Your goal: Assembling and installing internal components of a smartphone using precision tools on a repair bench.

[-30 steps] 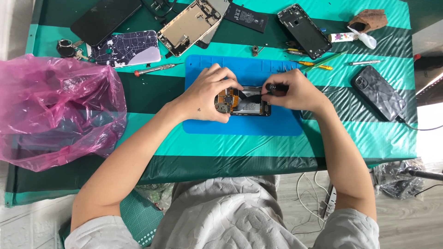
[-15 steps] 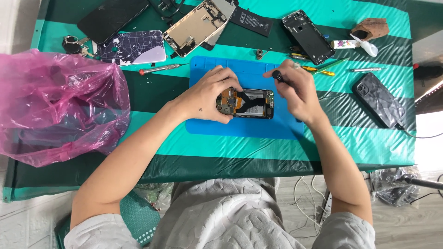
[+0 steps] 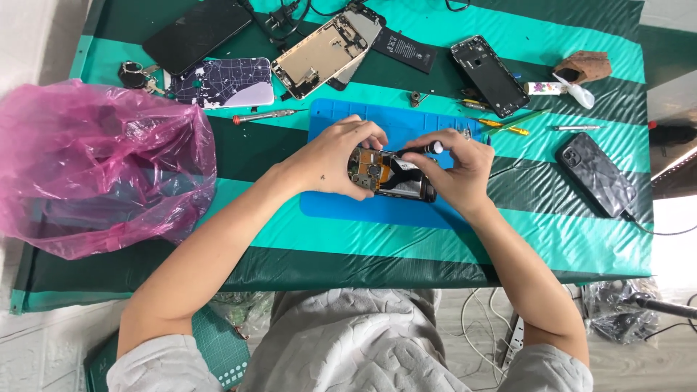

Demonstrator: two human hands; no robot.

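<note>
Your right hand (image 3: 459, 168) pinches a small black-handled screwdriver (image 3: 421, 150) over the opened phone (image 3: 392, 176), which lies on the blue mat (image 3: 392, 210); your left hand (image 3: 335, 158) clamps the phone's left end. Keep the tip upright and the phone pinned flat. Around the mat, the striped green desk (image 3: 435, 250) carries loose tools, other dismantled phones and a pink plastic bag (image 3: 94, 167).

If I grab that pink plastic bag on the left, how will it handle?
The pink plastic bag looks thin, crumpled and see-through, so it is probably floppy and light. Dark shapes show inside, so it may sag unevenly. It will likely slide easily on the glossy striped table cover.
</note>
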